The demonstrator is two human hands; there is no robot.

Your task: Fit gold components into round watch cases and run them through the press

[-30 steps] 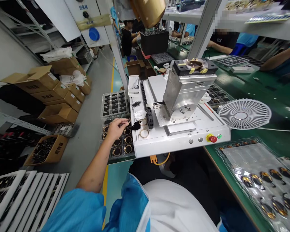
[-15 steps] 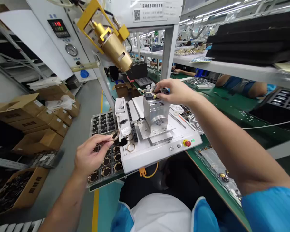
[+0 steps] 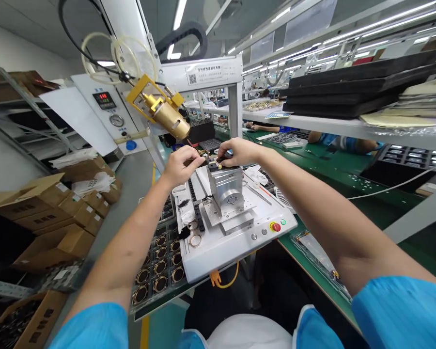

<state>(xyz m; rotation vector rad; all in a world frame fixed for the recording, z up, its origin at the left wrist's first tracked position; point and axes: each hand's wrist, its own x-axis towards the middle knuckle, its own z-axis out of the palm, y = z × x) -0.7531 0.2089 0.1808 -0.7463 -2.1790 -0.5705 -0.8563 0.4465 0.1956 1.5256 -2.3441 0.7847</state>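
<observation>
My left hand (image 3: 181, 167) pinches a thin gold-rimmed watch case ring (image 3: 204, 154) at the left side of the metal fixture's top. At the right side of that top, my right hand (image 3: 238, 151) curls thumb and fingers close together over a dark holder (image 3: 214, 167); whatever is between them is mostly hidden. Beneath both hands stands the silver metal fixture (image 3: 225, 186) on the white machine base (image 3: 236, 247). Another watch ring (image 3: 195, 239) lies on the base's left front corner. A tray of gold-rimmed watch cases (image 3: 160, 266) is below my left forearm.
A gold dispensing head (image 3: 170, 118) hangs above and left of my hands. Tweezers (image 3: 257, 194) lie right of the fixture. A red stop button (image 3: 275, 227) sits at the base's front. Cardboard boxes (image 3: 58, 208) stand on the left; black foam sheets (image 3: 349, 92) are stacked on a shelf. Co-workers' arms (image 3: 341, 140) show behind.
My left hand has moved up and right from above the tray to the fixture top, carrying the ring. My right hand stays at the fixture. The view has tilted upward.
</observation>
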